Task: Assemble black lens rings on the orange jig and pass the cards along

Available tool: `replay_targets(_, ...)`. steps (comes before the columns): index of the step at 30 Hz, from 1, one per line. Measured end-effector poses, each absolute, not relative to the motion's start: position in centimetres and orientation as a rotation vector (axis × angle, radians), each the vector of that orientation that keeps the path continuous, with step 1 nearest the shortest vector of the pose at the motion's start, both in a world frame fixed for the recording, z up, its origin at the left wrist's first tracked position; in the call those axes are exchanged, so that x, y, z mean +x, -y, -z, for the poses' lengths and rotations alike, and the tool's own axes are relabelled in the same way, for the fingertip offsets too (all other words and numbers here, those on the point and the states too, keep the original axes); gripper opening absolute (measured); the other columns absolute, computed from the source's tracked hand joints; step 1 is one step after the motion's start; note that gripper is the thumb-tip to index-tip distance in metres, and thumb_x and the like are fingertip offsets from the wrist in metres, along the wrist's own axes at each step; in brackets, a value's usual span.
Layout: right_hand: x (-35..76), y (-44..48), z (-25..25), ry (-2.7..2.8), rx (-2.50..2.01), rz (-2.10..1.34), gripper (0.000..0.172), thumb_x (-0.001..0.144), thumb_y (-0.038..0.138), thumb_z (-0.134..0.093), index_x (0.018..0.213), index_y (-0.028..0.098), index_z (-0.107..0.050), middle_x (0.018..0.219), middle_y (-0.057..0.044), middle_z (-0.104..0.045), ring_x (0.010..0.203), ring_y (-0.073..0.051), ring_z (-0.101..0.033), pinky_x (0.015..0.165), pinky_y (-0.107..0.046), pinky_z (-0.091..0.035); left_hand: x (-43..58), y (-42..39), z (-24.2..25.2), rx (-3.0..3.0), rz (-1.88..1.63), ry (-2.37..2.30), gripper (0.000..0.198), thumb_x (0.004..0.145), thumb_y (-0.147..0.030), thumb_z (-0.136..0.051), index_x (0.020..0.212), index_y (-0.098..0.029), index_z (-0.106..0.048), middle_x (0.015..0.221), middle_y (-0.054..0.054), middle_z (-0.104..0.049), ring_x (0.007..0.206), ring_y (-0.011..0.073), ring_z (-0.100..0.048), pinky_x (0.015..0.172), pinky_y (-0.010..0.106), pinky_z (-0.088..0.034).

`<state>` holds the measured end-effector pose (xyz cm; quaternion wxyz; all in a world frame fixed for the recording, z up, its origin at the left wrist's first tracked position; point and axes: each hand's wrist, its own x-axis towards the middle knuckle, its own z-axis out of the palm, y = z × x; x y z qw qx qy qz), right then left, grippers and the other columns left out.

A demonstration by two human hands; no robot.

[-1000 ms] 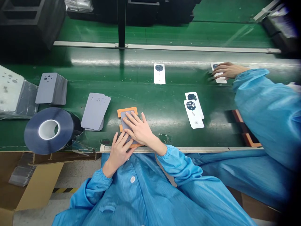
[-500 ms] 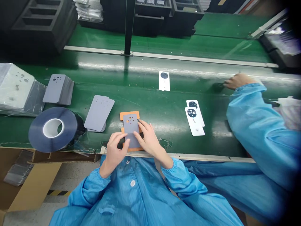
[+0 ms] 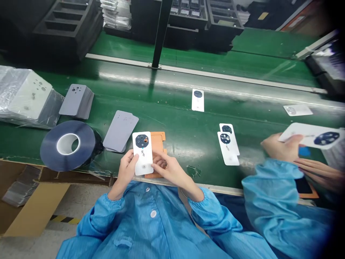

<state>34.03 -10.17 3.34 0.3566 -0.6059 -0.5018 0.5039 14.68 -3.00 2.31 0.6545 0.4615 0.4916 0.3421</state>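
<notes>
A white phone back panel with a dark camera area and black lettering is held upright, its printed face toward me. My left hand pinches its left edge, thumb on the face. At the lower right edge, my right hand has its thumb and fingers closed on the panel. Behind and partly covered by it lies an orange jig on the green bench. Grey phone-shaped sheets are stacked loosely to the left of my hands.
A film roll, a grey sheet stack and a wrapped stack stand left. White panels and overlapping panels lie right. A co-worker's hand holds another panel. Black trays stand behind.
The grey sheet that lay over the orange jig under my hands is now out of sight. Both hands hold a white panel instead. The co-worker's arm has come back nearer with a panel.
</notes>
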Motion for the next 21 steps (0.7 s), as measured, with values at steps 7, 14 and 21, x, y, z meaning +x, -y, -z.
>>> replay_targets(7, 36.0, 7.6, -2.4, 0.984, -1.422, -1.233, 0.050, 0.088, 0.036, -0.073, 0.135, 0.020, -0.065, 0.084, -0.001, -0.071, 0.067, -0.015, -0.068, 0.066, -0.033, -0.058, 14.5, 2.0, -2.4, 1.155, -0.828, -1.094, 0.051, 0.092, -0.050, -0.068, 0.128, -0.014, -0.066, 0.096, 0.009, -0.079, 0.072, 0.0173, -0.070, 0.061, 0.027, -0.052)
replay_targets(14, 42.0, -7.2, -1.6, 0.918, -1.675, -0.975, 0.051, 0.080, 0.020, -0.068, 0.130, 0.008, -0.067, 0.069, 0.002, -0.066, 0.058, -0.011, -0.058, 0.053, -0.023, -0.050, 11.2, 2.0, -7.2, 1.470, -0.958, -0.987, 0.017, 0.096, -0.031, -0.066, 0.095, -0.019, -0.078, 0.081, 0.006, -0.073, 0.067, 0.0168, -0.066, 0.063, 0.030, -0.054)
replay_targets(21, 42.6, -19.1, -0.5, 0.899, -1.860, -0.891, 0.040, 0.077, 0.005, -0.062, 0.117, 0.004, -0.069, 0.059, 0.003, -0.060, 0.053, -0.010, -0.055, 0.044, -0.017, -0.046, 6.0, 8.7, -16.1, 1.585, -1.351, -0.577, 0.024, 0.096, -0.027, -0.059, 0.104, -0.037, -0.079, 0.062, 0.002, -0.068, 0.052, 0.0205, -0.059, 0.054, 0.038, -0.053)
